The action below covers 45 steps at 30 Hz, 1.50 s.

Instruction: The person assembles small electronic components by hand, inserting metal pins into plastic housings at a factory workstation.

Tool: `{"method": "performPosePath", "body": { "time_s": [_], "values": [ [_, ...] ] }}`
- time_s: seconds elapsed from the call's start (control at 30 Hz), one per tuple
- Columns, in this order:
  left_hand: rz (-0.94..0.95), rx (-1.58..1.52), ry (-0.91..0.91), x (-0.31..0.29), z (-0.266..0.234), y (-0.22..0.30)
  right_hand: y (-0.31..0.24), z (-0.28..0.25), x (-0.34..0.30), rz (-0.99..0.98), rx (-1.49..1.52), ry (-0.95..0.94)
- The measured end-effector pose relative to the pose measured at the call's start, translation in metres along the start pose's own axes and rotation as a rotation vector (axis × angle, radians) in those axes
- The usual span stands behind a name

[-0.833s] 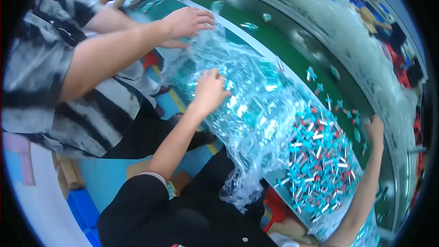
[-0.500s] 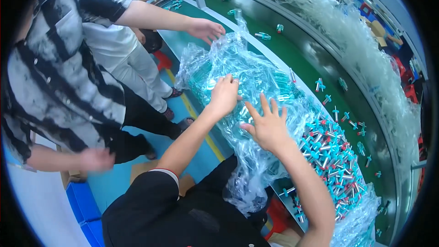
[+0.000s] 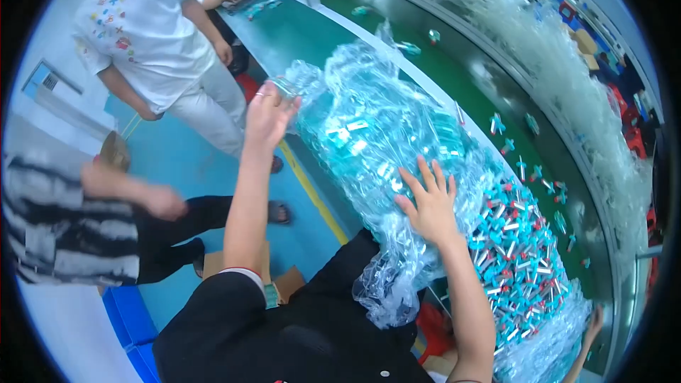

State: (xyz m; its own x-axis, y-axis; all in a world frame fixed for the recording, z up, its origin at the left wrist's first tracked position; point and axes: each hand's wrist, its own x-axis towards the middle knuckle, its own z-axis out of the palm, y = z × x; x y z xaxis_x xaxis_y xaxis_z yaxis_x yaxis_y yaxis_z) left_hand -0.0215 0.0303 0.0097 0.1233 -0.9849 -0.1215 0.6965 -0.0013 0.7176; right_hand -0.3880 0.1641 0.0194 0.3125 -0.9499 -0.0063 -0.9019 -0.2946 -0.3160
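A big clear plastic bag point(image 3: 369, 110) full of teal parts lies across the bench. My left hand point(image 3: 268, 117) is closed on the bag's crumpled edge at its far left corner, off the bench side. My right hand point(image 3: 431, 206) rests palm down on the bag's near right part, fingers spread. Loose film from the bag hangs over the bench's near edge, against my black shirt. Right of the bag lies a heap of small teal, silver and red parts point(image 3: 514, 262); their exact kind is too small to tell.
Beyond the bench runs a green conveyor belt point(image 3: 489, 92) with scattered parts. Clear plastic pieces point(image 3: 539, 64) pile up behind it. Two people stand at the left. Another person's hand point(image 3: 594, 323) reaches in at lower right, by more film. Blue bins point(image 3: 131, 315) and a cardboard box point(image 3: 287, 284) are on the floor.
My left hand has gone from the bag's middle to its far left corner. My right hand shifted slightly right. The person in the black-and-white shirt has drawn back. Another hand appeared at lower right.
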Motion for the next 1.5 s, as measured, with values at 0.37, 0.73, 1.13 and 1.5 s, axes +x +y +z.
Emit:
{"method": "performPosePath", "body": {
  "time_s": [0.37, 0.73, 1.13, 1.5],
  "values": [
    [-0.179, -0.064, -0.373, -0.103, 0.09, -0.057, 0.075, -0.163, -0.016, 0.509, 0.385, 0.543],
    [-0.368, 0.115, -0.438, -0.155, 0.127, -0.09, 0.136, -0.143, -0.009, 0.396, -0.099, -0.172],
    [-0.182, 0.374, -0.38, -0.157, 0.133, -0.073, 0.106, -0.098, 0.017, 0.169, -0.367, -0.067],
    [-0.036, 0.37, -0.422, -0.169, 0.123, -0.018, 0.151, -0.051, -0.016, 0.332, 0.013, 0.297]
  ]
}}
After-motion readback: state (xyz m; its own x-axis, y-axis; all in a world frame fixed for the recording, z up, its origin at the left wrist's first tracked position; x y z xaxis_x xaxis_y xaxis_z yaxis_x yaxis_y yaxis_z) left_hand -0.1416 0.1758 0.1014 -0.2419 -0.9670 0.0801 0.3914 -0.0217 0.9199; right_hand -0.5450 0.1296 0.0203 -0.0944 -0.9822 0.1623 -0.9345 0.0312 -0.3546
